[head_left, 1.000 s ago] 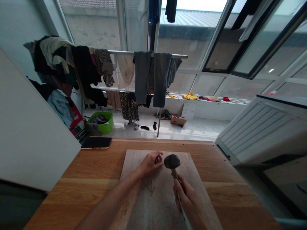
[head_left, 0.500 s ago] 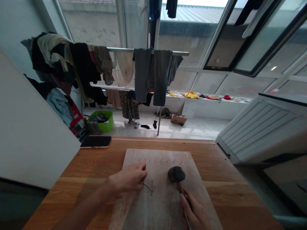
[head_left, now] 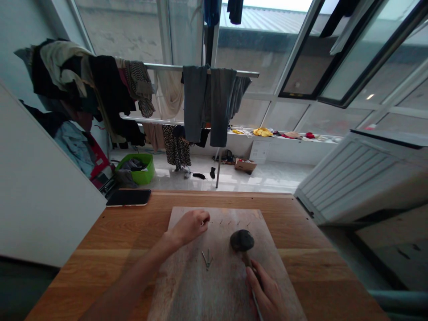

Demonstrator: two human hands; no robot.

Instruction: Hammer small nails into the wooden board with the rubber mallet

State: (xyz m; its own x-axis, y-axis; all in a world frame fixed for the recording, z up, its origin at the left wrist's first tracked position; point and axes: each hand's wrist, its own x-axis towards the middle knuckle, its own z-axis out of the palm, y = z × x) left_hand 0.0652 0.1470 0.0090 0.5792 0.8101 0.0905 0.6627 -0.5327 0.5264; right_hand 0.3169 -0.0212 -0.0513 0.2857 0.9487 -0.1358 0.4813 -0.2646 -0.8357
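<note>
Now: left hand [head_left: 189, 225] at far-left of board [head_left: 200, 294], fingers pinched; nail inside pinch too small to tell. Loose nails [head_left: 207, 257] at board centre. Hammer [head_left: 242, 243] right of centre, right hand [head_left: 267, 294] clenched on handle at near edge. Risk: glancing blow hits pinching fingers; jolt scatters loose nails.

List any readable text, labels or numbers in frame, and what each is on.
No text can be read.
White sheet leaning on the window ledge: faint print, too small to read.
Yellowish mark on the window frame: blurred.
Hammer, board, phone: no markings show.
</note>
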